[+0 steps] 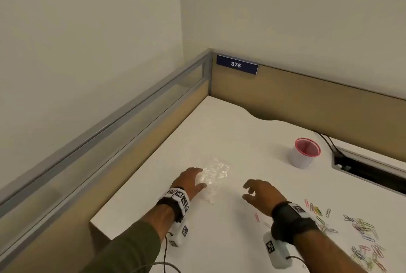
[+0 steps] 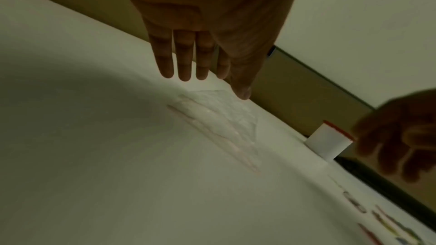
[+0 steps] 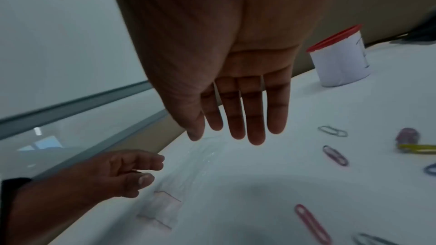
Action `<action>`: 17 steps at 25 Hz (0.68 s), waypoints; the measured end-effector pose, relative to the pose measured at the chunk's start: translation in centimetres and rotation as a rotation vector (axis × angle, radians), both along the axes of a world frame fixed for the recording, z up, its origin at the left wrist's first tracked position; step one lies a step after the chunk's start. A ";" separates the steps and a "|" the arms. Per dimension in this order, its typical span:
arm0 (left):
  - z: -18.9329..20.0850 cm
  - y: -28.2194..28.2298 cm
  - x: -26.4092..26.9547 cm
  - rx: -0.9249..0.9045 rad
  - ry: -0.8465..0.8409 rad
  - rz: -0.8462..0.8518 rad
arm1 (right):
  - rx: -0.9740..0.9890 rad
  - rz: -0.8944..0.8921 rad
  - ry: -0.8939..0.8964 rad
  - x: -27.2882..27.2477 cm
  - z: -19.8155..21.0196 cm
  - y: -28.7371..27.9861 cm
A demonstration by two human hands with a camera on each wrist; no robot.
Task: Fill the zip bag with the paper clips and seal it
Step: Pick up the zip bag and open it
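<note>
A clear, crumpled zip bag (image 1: 216, 173) lies flat on the white desk (image 1: 230, 132). My left hand (image 1: 202, 177) is at the bag's left edge with relaxed fingers and holds nothing; whether it touches the plastic I cannot tell. In the left wrist view its fingers (image 2: 184, 62) reach out straight above the bag (image 2: 224, 118). My right hand (image 1: 246, 191) hovers open just right of the bag, empty, its fingers (image 3: 252, 118) straight in the right wrist view. Several coloured paper clips (image 1: 360, 228) lie scattered at the right front of the desk.
A white cup with a pink rim (image 1: 304, 152) stands at the back right. Behind it is a cable slot (image 1: 369, 169) in the desk. Low partition walls (image 1: 307, 97) close the desk at the left and back. A single pink clip (image 1: 256, 217) lies near my right wrist.
</note>
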State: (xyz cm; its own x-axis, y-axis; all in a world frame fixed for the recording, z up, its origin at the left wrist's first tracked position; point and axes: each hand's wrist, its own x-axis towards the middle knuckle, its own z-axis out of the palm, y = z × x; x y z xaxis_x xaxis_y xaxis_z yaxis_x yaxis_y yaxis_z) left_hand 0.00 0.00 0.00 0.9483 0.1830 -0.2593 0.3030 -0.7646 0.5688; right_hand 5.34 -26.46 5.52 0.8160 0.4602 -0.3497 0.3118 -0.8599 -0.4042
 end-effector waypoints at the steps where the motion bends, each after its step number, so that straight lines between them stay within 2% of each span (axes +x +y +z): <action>1: -0.5 0.7 0.8 0.009 0.021 0.002 | 0.006 -0.029 0.027 0.8 -0.6 1.2; 8: -0.9 1.1 4.7 -0.060 0.168 0.011 | 0.184 -0.311 0.267 2.7 -3.7 7.5; 13: -1.7 1.0 5.8 -0.157 0.194 0.124 | 0.165 -0.289 0.252 3.1 -4.8 9.7; 17: -1.3 0.6 6.3 -0.199 0.138 0.174 | 0.110 -0.254 0.196 3.3 -4.6 10.0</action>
State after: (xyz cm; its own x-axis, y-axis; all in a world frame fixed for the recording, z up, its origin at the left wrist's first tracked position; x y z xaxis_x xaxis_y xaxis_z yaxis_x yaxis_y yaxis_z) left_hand 6.29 0.64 -1.26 0.8602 0.2724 -0.4310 0.5050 -0.5721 0.6463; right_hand 8.63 -16.49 0.88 0.8317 0.2941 -0.4710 -0.0001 -0.8482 -0.5297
